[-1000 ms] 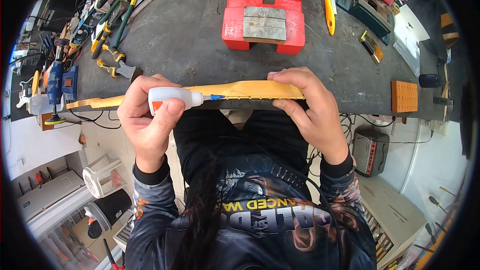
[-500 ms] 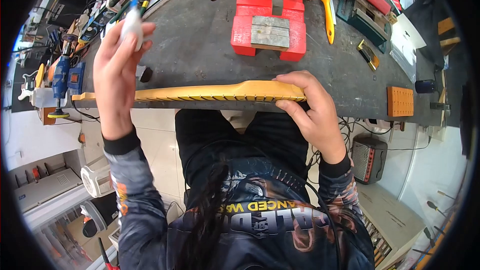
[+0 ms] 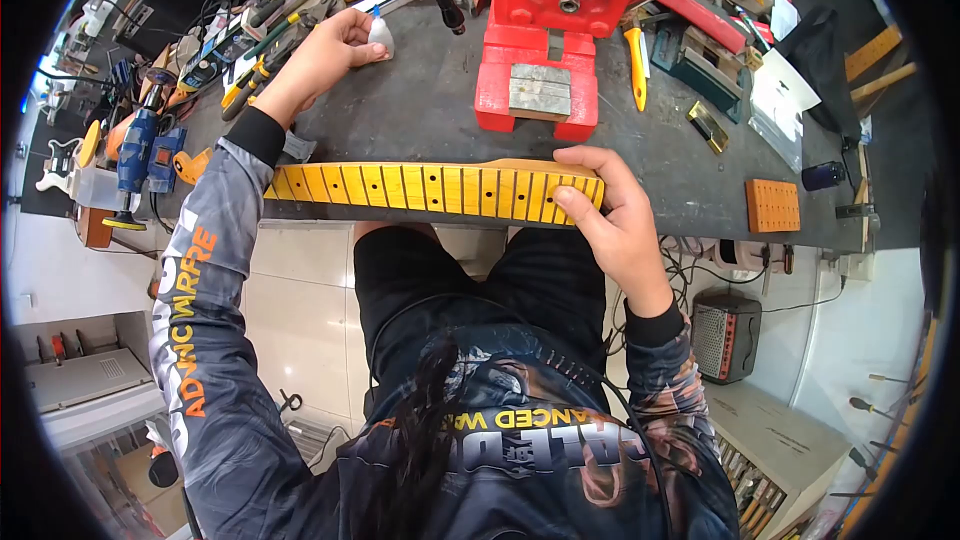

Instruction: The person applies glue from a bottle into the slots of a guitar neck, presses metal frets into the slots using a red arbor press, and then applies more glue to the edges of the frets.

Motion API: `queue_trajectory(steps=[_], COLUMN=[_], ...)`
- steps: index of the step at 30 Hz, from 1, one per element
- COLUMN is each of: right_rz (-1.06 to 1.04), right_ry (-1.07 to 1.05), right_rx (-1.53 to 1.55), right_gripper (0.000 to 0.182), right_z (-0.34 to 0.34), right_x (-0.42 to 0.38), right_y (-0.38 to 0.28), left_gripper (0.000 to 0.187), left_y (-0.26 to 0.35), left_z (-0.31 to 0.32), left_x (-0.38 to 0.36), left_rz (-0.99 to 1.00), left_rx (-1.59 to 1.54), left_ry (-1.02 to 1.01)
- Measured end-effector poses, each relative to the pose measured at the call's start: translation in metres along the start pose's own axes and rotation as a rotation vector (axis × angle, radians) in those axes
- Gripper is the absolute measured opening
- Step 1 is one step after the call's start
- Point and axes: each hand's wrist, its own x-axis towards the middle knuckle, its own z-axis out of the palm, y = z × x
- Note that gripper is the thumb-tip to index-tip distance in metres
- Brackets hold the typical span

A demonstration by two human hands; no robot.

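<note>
A yellow guitar neck (image 3: 400,188) lies along the front edge of the dark workbench, its fretboard with dark slots and dots turned toward me. My right hand (image 3: 620,220) grips its right end, thumb on the fretboard and fingers behind. Farther back at the left, my left hand (image 3: 335,52) has its fingers around a small white bottle (image 3: 381,35) with a blue tip, at bench level. My left forearm passes over the neck's left part.
A red press (image 3: 540,80) with a metal block stands behind the neck. Tools crowd the back left, beside a blue rotary tool (image 3: 135,155). At right are a yellow-handled brush (image 3: 638,70), a brass-coloured block (image 3: 708,128) and a drilled wooden block (image 3: 774,206).
My left hand has moved back and to the right with the bottle, lowering it toward the bench. The neck has rolled, so more of its fretboard faces me.
</note>
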Motion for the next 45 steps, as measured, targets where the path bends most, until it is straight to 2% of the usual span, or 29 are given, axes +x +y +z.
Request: queue_trajectory(steps=[2,4,8,10,13,15,17,18,20,21,22,29,34,39,41,45], right_rz=[0.035,0.100,0.122,0.120,0.149,0.157,0.165,0.185,0.202,0.185,0.166,0.161,0.170,0.217,0.148,0.141], right_ry=[0.002,0.004,0.036,0.051,0.053,0.066,0.069,0.062,0.055,0.055,0.057,0.109,0.184,0.177,0.170,0.154], right_rx=[0.009,0.077,0.094,0.116,0.102,0.089,0.070,0.115,0.153,0.133,0.114,0.261,0.052,-0.079,-0.161,-0.188], right_gripper=[0.033,0.030,0.028,0.027,0.028,0.027,0.027,0.027,0.028,0.028,0.028,0.026,0.031,0.035,0.038,0.039], right_z=[0.002,0.005,0.008,0.010,0.011,0.010,0.010,0.011,0.011,0.011,0.011,-0.003,-0.016,-0.027,-0.029,-0.030], right_x=[-0.001,-0.002,-0.001,0.001,0.003,0.003,0.003,0.003,0.002,0.002,0.002,0.029,0.062,0.082,0.087,0.091], right_y=[-0.006,-0.011,-0.009,-0.010,-0.015,-0.014,-0.016,-0.018,-0.022,-0.022,-0.023,-0.054,-0.045,-0.040,-0.033,-0.029], left_gripper=[0.030,0.032,0.034,0.031,0.037,0.050,0.066,0.067,0.070,0.074,0.084,0.086,0.091,0.091,0.091,0.091], left_y=[0.004,0.008,-0.004,-0.011,0.039,0.049,0.067,0.067,0.054,0.049,0.046,0.090,0.096,0.090,0.088,0.088], left_z=[-0.004,-0.004,-0.011,-0.017,-0.013,-0.005,0.012,0.020,0.025,0.027,0.027,0.010,0.009,0.009,0.008,0.009], left_x=[-0.003,-0.009,-0.014,-0.026,-0.092,-0.133,-0.158,-0.163,-0.165,-0.165,-0.163,-0.145,-0.115,-0.093,-0.089,-0.085], left_rz=[-0.021,-0.041,-0.004,0.125,0.217,0.413,0.606,0.652,0.632,0.606,0.649,0.715,0.666,0.706,0.685,0.668], left_rx=[0.040,0.232,0.252,0.256,0.418,0.421,0.618,0.648,0.745,0.848,0.795,0.841,0.858,0.861,0.868,0.872], left_ry=[-0.019,0.009,0.030,0.112,0.163,-0.016,-0.100,-0.133,-0.176,-0.221,-0.173,-0.116,-0.169,-0.136,-0.148,-0.160])
